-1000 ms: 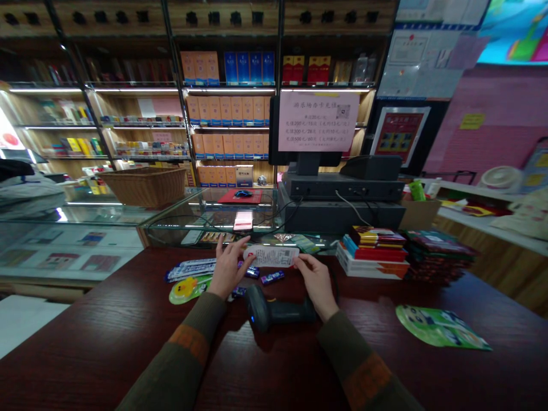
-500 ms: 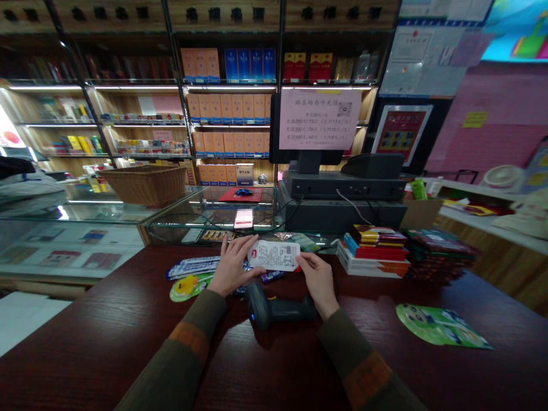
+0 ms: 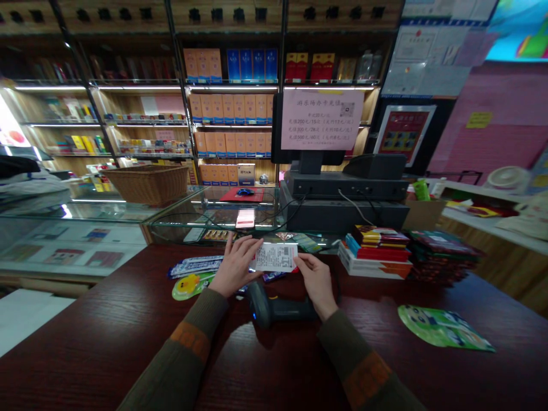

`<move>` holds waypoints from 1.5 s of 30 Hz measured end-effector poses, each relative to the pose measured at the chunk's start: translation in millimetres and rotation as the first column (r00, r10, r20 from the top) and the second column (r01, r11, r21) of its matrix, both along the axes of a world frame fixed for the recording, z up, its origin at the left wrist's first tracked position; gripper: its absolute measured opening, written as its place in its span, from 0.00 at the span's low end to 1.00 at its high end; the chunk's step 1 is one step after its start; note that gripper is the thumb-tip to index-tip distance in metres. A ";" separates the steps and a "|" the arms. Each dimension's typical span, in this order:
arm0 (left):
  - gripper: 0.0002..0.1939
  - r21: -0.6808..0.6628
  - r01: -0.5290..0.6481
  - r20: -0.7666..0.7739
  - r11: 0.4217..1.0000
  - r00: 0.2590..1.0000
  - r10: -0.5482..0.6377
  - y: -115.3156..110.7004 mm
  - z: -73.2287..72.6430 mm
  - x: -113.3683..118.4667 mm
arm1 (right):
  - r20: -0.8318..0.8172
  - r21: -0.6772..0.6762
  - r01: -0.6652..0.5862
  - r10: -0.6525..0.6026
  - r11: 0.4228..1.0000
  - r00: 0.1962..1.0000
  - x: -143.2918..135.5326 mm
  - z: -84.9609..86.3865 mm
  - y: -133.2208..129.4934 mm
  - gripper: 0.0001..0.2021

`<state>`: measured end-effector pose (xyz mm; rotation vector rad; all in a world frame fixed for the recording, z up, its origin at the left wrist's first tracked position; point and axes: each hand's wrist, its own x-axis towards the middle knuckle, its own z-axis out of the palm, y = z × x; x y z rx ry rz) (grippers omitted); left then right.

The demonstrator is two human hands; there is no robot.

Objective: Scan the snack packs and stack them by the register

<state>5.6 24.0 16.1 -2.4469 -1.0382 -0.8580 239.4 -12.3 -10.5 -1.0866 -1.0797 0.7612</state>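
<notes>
A person in striped sleeves holds a printed white package (image 3: 277, 258) above a dark wooden table (image 3: 355, 371), its text and barcode facing up. The left hand (image 3: 236, 267), fingers loosely spread, covers the package's left end with the thumb near its lower edge; how firmly it grips cannot be told. The right hand (image 3: 317, 281) pinches the opposite end between thumb and forefinger. Nearer the wearer, below the package, a dark handheld scanner (image 3: 285, 310) lies on its side between the wrists, a blue light showing at its head. Small purple packets (image 3: 273, 276) sit partly hidden under the package, while blue-and-white packets (image 3: 197, 265) and a green package with a yellow duck (image 3: 187, 285) rest to the left of the left hand. Beyond the right hand, to its right, stand stacked boxes (image 3: 374, 254); a green panda package (image 3: 445, 327) lies farther right and closer in. The step in hand appears to be handling the package and presenting its printed face; any further turn would call for coordinated fingers, with the barcode uncovered.
</notes>
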 end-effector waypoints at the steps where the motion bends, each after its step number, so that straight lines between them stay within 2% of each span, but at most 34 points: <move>1: 0.40 0.003 -0.005 0.006 1.000 1.000 0.005 -0.1 -0.3 -0.3 | 0.002 -0.003 -0.008 0.008 1.000 1.000 -1.2 1.0 -0.7 0.16; 6: 0.38 0.016 -0.054 0.052 0.998 0.997 0.053 0.4 -2.0 -7.2 | 0.048 -0.006 -0.085 0.085 0.996 0.995 -2.7 3.6 -8.2 0.19; 11: 0.37 0.016 -0.120 0.084 0.993 0.989 0.118 2.4 -4.6 -22.4 | 0.340 -0.015 -0.050 0.052 0.999 0.939 6.7 0.0 -15.6 0.21; 17: 0.36 0.038 -0.199 0.121 0.979 0.974 0.193 6.3 -10.8 -44.5 | 0.666 0.037 -0.074 0.030 0.997 0.745 18.4 -2.0 -24.1 0.18; 22: 0.37 0.043 -0.234 0.132 0.971 0.965 0.227 8.9 -14.2 -56.0 | 0.807 -0.004 -0.251 0.152 0.968 0.570 22.4 6.2 -43.9 0.16; 24: 0.37 0.042 -0.242 0.137 0.969 0.962 0.234 9.1 -14.4 -57.9 | 0.844 -0.054 -0.334 0.222 0.941 0.488 23.1 10.0 -51.0 0.19; 26: 0.37 0.044 -0.252 0.141 0.967 0.960 0.244 9.5 -14.6 -59.3 | 0.867 -0.115 -0.393 0.285 0.912 0.408 23.9 11.7 -55.2 0.26; 29: 0.38 0.046 -0.269 0.143 0.962 0.955 0.260 10.7 -15.3 -61.6 | 0.883 -0.171 -0.434 0.333 0.884 0.330 25.4 9.3 -56.0 0.36; 32: 0.37 0.047 -0.277 0.140 0.960 0.953 0.268 11.6 -16.0 -63.6 | 0.892 -0.178 -0.454 0.337 0.873 0.300 25.7 4.6 -54.5 0.36; 38: 0.37 0.050 -0.292 0.138 0.955 0.949 0.284 10.8 -15.7 -64.1 | 0.902 -0.160 -0.468 0.322 0.869 0.289 20.1 1.6 -56.7 0.27; 45: 0.34 0.059 -0.330 0.135 0.942 0.938 0.320 11.6 -18.0 -64.9 | 0.912 -0.043 -0.435 0.213 0.900 0.351 22.3 3.1 -54.4 0.27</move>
